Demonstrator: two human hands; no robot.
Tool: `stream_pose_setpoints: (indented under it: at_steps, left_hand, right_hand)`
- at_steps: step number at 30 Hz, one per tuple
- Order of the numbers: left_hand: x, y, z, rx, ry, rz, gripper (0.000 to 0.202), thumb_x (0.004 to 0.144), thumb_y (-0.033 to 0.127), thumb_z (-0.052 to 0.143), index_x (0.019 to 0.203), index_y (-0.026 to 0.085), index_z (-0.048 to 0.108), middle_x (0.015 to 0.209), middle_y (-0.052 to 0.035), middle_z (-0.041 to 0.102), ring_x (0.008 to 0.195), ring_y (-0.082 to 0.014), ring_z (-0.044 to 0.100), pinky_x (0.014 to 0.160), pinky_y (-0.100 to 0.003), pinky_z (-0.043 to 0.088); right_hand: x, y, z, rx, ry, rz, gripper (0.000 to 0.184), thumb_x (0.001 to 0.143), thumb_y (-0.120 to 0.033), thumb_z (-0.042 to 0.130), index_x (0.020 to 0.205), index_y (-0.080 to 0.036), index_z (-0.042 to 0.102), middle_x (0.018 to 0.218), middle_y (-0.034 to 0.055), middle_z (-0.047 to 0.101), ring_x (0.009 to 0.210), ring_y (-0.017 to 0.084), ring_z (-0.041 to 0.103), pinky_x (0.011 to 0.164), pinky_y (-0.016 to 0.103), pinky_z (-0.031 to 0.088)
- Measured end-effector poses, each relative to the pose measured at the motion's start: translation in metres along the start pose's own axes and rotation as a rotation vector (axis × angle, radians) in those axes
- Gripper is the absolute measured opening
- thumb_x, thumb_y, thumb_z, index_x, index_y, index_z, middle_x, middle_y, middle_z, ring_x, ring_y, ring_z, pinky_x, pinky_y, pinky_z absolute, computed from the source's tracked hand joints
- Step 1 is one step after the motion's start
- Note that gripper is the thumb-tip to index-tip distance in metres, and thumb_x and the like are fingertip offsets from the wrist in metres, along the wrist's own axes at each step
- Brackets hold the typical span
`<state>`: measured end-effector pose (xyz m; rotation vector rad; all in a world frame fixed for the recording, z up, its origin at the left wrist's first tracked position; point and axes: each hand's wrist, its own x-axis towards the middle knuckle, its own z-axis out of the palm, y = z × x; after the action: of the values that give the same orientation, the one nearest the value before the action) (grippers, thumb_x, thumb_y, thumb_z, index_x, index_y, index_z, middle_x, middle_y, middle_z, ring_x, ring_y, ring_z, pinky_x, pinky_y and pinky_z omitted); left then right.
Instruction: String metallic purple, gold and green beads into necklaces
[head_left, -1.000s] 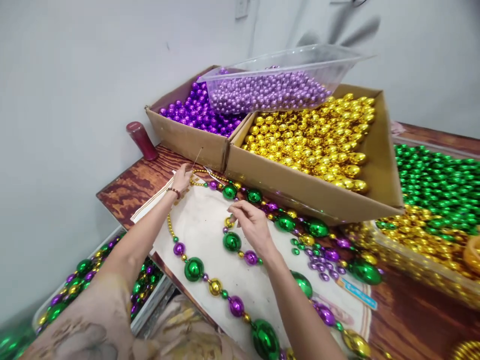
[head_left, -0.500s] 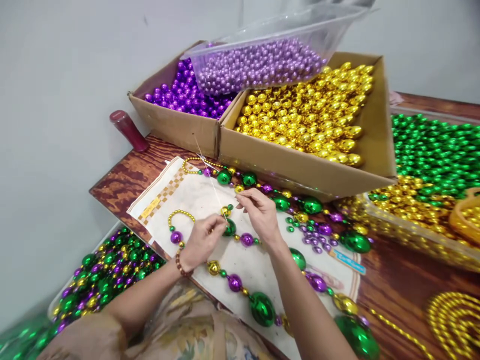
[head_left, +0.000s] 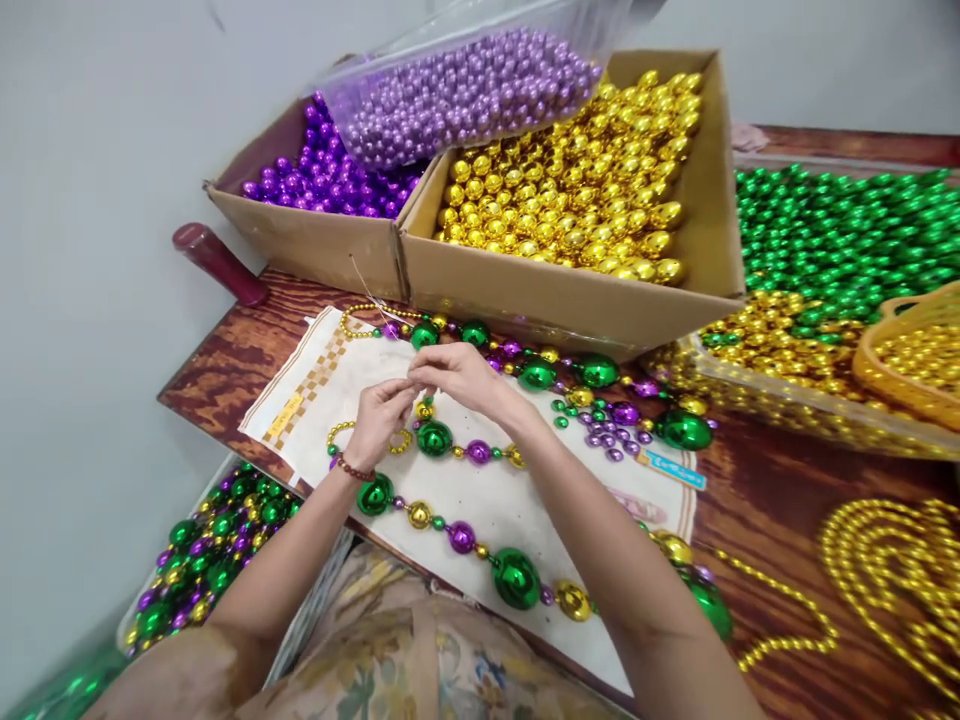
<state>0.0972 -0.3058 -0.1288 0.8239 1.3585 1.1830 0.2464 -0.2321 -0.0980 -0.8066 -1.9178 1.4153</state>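
My left hand (head_left: 382, 418) and my right hand (head_left: 459, 374) meet fingertip to fingertip over a white cloth (head_left: 480, 495), both pinched on a thin thread (head_left: 364, 290) that runs up and to the left. Just below them lies a bead strand (head_left: 435, 440) of green, purple and gold balls, curling across the cloth. A small gold bead sits right under the fingertips. What each pinch holds besides the thread is too small to tell.
Behind the cloth stand a cardboard box of gold beads (head_left: 570, 180), a box of purple beads (head_left: 322, 180) and a clear tub of lilac beads (head_left: 465, 90). Green beads (head_left: 840, 230) fill a tray right. A dark red cylinder (head_left: 217, 265) lies left. A tray of finished strands (head_left: 202, 550) sits lower left.
My left hand came back from the far end of the cloth to meet my right hand, drawing the thread along. The view has tilted downward.
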Motion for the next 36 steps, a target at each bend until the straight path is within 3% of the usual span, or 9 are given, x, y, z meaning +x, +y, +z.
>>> stream_pose_setpoints:
  at_steps: [8, 12, 15, 21, 26, 29, 31, 34, 36]
  left_hand:
    - [0.007, 0.0, -0.012, 0.197, -0.097, 0.036, 0.029, 0.07, 0.042, 0.076, 0.078, 0.014, 0.074, 0.049, 0.0047, 0.047, 0.046, -0.006, 0.033, 0.045, -0.022, 0.024]
    - [0.01, 0.002, -0.016, 0.385, -0.064, 0.189, 0.022, 0.074, 0.038, 0.071, 0.075, 0.016, 0.074, 0.064, -0.0007, 0.064, 0.06, -0.0118, 0.051, 0.058, -0.024, 0.04]
    - [0.014, 0.0, -0.018, 0.469, -0.068, 0.206, 0.021, 0.073, 0.037, 0.07, 0.074, 0.016, 0.073, 0.073, -0.0029, 0.07, 0.068, -0.0147, 0.057, 0.067, -0.025, 0.044]
    - [0.023, -0.01, -0.017, 0.451, -0.079, 0.119, 0.02, 0.071, 0.035, 0.071, 0.073, 0.015, 0.073, 0.067, -0.0019, 0.068, 0.06, -0.0122, 0.052, 0.058, -0.024, 0.04]
    - [0.021, -0.008, -0.019, 0.352, -0.069, 0.011, 0.023, 0.07, 0.037, 0.071, 0.077, 0.015, 0.07, 0.055, 0.0019, 0.059, 0.047, -0.0091, 0.047, 0.046, -0.021, 0.032]
    - [0.021, -0.005, -0.018, 0.284, -0.051, -0.068, 0.029, 0.065, 0.038, 0.076, 0.079, 0.014, 0.069, 0.06, 0.0007, 0.062, 0.048, -0.0097, 0.052, 0.045, -0.02, 0.034]
    - [0.023, -0.004, -0.017, 0.266, -0.029, -0.085, 0.03, 0.062, 0.037, 0.078, 0.079, 0.014, 0.068, 0.061, 0.0012, 0.062, 0.048, -0.009, 0.051, 0.044, -0.02, 0.034]
    - [0.022, -0.005, -0.014, 0.251, -0.031, -0.08, 0.028, 0.062, 0.034, 0.078, 0.078, 0.014, 0.068, 0.059, 0.0021, 0.06, 0.048, -0.0082, 0.05, 0.043, -0.019, 0.034]
    - [0.019, -0.006, -0.014, 0.243, -0.037, -0.077, 0.026, 0.064, 0.034, 0.078, 0.078, 0.014, 0.068, 0.058, 0.0023, 0.059, 0.048, -0.008, 0.05, 0.043, -0.019, 0.034]
  right_hand:
    - [0.03, 0.022, 0.005, -0.002, -0.037, 0.023, 0.014, 0.083, -0.019, 0.058, 0.073, -0.016, 0.066, 0.063, -0.0037, 0.063, 0.051, 0.009, 0.06, 0.053, 0.018, 0.04]
    - [0.032, 0.024, 0.008, -0.079, 0.004, 0.045, 0.015, 0.089, -0.018, 0.052, 0.078, -0.016, 0.063, 0.07, -0.0041, 0.067, 0.046, 0.005, 0.058, 0.052, 0.016, 0.038]
    - [0.031, 0.023, 0.007, -0.104, 0.019, 0.024, 0.016, 0.093, -0.02, 0.048, 0.083, -0.017, 0.06, 0.074, -0.0048, 0.069, 0.047, 0.004, 0.058, 0.052, 0.016, 0.038]
    - [0.034, 0.024, 0.003, -0.165, 0.024, -0.01, 0.017, 0.095, -0.016, 0.047, 0.082, -0.016, 0.059, 0.07, -0.0056, 0.067, 0.05, 0.004, 0.06, 0.055, 0.016, 0.038]
    - [0.031, 0.022, 0.005, -0.39, 0.076, 0.141, 0.016, 0.093, -0.011, 0.051, 0.083, -0.016, 0.062, 0.075, -0.0023, 0.069, 0.06, 0.008, 0.061, 0.06, 0.019, 0.038]
    - [0.007, 0.017, 0.0, -0.545, 0.159, 0.227, 0.007, 0.093, -0.017, 0.058, 0.095, -0.019, 0.064, 0.096, 0.0037, 0.071, 0.081, 0.017, 0.064, 0.067, 0.025, 0.039]
    - [-0.024, 0.014, -0.009, -0.619, 0.18, 0.263, 0.01, 0.095, -0.023, 0.056, 0.101, -0.023, 0.064, 0.108, 0.0039, 0.07, 0.089, 0.02, 0.063, 0.068, 0.026, 0.038]
    - [-0.094, 0.014, -0.035, -0.718, 0.193, 0.437, 0.013, 0.094, -0.023, 0.056, 0.088, -0.021, 0.067, 0.1, 0.006, 0.073, 0.087, 0.022, 0.064, 0.066, 0.027, 0.038]
    - [-0.149, 0.017, -0.059, -0.827, 0.25, 0.696, 0.017, 0.094, -0.026, 0.055, 0.086, -0.021, 0.069, 0.095, 0.007, 0.074, 0.086, 0.022, 0.065, 0.065, 0.027, 0.038]
